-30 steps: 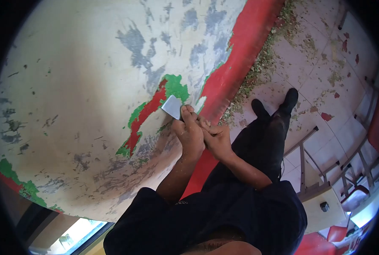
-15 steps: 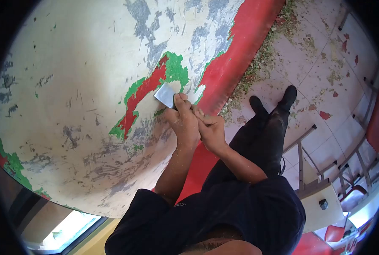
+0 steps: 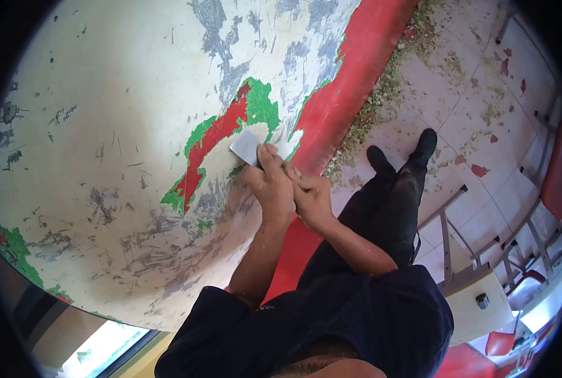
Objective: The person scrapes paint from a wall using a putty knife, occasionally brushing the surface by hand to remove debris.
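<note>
My left hand (image 3: pixel 272 186) is closed on a flat metal scraper (image 3: pixel 245 147), whose blade lies against the pale curved wall (image 3: pixel 123 126). Just right of it, my right hand (image 3: pixel 312 198) is also closed, its fingers wrapped at the scraper's handle end and touching my left hand. The handle itself is hidden by the fingers. Around the blade are a patch of red paint (image 3: pixel 227 120) with green edges and bare pale surface.
Paint flakes (image 3: pixel 382 94) litter the tiled floor (image 3: pixel 476 138) along the wall's red lower band (image 3: pixel 356 75). My shoes (image 3: pixel 424 146) stand on the tiles. Metal-framed furniture (image 3: pixel 446 242) and a red seat (image 3: pixel 557 170) are at the right.
The view has shifted slightly. Both hands keep their hold, and the scraper blade stays at nearly the same spot with a slight change in its angle.
</note>
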Available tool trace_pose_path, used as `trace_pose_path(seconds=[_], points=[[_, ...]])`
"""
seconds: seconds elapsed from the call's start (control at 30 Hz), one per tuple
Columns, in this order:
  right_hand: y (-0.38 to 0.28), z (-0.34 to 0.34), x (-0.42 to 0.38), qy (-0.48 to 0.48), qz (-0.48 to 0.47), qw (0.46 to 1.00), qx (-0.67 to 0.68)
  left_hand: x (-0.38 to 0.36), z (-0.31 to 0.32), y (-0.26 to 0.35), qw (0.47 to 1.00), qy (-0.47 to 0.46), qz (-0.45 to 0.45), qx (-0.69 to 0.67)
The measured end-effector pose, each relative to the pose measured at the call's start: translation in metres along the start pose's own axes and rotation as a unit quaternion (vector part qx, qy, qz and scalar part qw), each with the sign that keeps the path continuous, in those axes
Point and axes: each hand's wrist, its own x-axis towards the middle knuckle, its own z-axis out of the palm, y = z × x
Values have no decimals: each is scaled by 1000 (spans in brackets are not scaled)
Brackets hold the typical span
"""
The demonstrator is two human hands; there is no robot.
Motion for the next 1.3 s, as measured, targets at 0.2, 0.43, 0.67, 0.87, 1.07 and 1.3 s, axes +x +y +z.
trace_pose_path(seconds=[0.2, 0.43, 0.67, 0.87, 1.07, 1.3], points=[[10, -1, -5, 30, -3, 999, -17, -7, -7, -1, 1000, -20, 4, 6], [-23, 8, 21, -3, -9, 999, -38, 8, 20, 42, 998, -43, 42, -21], [-6, -27, -9, -41, 172, 984, -33, -5, -1, -17, 999, -21, -20, -25], [-6, -20, -12, -12, 96, 995, -31, -7, 1, -14, 997, -43, -30, -58], [17, -37, -5, -59, 72, 995, -25, -4, 3, -27, 1000, -3, 16, -10], [19, -40, 8, -65, 53, 994, -64, 3, 12, -34, 999, 31, 33, -9]])
